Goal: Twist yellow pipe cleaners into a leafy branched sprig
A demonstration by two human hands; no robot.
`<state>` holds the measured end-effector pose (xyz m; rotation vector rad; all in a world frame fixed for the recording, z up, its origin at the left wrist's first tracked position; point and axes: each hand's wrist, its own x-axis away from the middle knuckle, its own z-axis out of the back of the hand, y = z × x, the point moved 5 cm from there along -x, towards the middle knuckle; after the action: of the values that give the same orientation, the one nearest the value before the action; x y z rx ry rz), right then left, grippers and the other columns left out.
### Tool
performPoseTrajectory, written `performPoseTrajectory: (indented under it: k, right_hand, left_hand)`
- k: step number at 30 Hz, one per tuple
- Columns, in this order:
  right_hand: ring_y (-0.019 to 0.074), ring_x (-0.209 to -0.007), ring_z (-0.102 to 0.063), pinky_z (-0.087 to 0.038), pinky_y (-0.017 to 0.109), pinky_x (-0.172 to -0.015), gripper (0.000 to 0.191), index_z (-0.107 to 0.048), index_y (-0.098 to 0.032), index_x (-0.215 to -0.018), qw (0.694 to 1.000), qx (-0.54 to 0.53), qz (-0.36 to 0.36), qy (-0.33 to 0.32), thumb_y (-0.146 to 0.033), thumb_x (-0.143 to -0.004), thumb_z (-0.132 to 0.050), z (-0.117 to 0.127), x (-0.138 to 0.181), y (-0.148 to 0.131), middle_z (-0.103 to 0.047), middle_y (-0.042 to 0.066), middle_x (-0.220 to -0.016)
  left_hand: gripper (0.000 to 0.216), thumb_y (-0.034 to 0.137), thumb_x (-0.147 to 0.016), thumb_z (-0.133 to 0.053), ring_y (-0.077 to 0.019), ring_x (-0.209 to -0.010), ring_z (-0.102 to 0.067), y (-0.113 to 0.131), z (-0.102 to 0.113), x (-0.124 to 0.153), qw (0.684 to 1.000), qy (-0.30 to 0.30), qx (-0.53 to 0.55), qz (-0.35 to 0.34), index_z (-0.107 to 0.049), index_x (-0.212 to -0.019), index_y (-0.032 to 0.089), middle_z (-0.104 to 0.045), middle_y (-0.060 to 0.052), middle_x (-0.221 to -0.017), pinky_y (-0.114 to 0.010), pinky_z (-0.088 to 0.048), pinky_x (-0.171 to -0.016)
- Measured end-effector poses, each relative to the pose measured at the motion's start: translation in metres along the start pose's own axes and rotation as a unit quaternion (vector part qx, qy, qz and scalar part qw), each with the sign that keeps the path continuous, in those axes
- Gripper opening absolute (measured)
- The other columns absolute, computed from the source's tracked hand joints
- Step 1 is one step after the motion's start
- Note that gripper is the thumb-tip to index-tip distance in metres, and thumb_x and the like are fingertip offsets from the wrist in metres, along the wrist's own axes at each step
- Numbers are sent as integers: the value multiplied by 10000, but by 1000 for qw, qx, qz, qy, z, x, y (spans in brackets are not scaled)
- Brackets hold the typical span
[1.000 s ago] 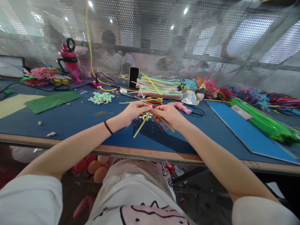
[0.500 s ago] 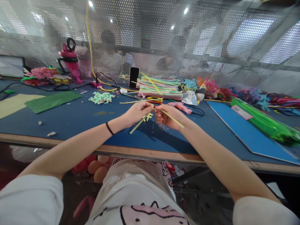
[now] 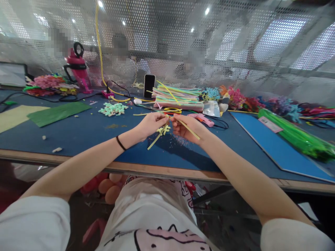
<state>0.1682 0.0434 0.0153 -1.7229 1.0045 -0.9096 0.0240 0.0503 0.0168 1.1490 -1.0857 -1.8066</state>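
My left hand [image 3: 150, 124] and my right hand [image 3: 186, 128] meet just above the blue table mat [image 3: 86, 130], fingers pinched together. Between them they hold a yellow-green pipe cleaner [image 3: 156, 138] with a small twisted cluster at its middle. One loose end slants down and left below my left hand. The other end [image 3: 192, 131] runs down and right across my right hand. A black band circles my left wrist.
A stack of pastel pipe cleaners [image 3: 178, 97] lies behind my hands, with a pink glue gun [image 3: 203, 120] and a phone [image 3: 149, 85] near it. Finished pale shapes [image 3: 113, 109] and green paper [image 3: 56, 113] lie left. Bagged green pipe cleaners [image 3: 298, 138] lie right. People sit beyond the mesh screen.
Both hands stayed pinched on the pipe cleaner and shifted only slightly. The right end swung outward, then back a little; the left end dipped slightly.
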Motion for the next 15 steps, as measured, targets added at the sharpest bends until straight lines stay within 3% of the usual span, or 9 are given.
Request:
performPoseTrajectory:
  k: [4,6,10,15]
  right_hand:
    - [105,-629,-554,-476,221,-585,98,-711,-160,-898,1000,11,11,-13,-205,-840,-646,1,-1,0,-640,12,-739]
    - [112,-690,-581,-485,238,-644,151,-726,-184,-915,999,25,30,-19,-212,-767,-738,2,0,0,-669,8,-792]
    - [102,-674,-554,-440,251,-653,255,-740,-192,-832,993,78,81,-23,-290,-631,-862,3,-1,-2,-656,-15,-747]
    - [97,-647,-512,-403,262,-654,303,-736,-159,-753,968,181,170,29,-371,-587,-875,6,-1,-9,-657,-2,-727]
  left_hand:
    - [235,360,-824,-607,-85,-599,-403,-2,3,-1,1000,22,20,3,-647,-779,133,-520,20,-657,-234,-290,-573]
    - [232,364,-820,-608,-82,-575,-376,-1,4,-1,999,31,21,8,-647,-781,140,-493,29,-629,-234,-270,-551]
    - [222,360,-829,-599,-80,-547,-347,4,3,2,999,30,22,11,-629,-751,154,-467,39,-595,-234,-254,-526]
    - [219,350,-821,-621,-78,-567,-420,3,-2,2,998,1,55,18,-621,-740,147,-515,30,-624,-224,-327,-557]
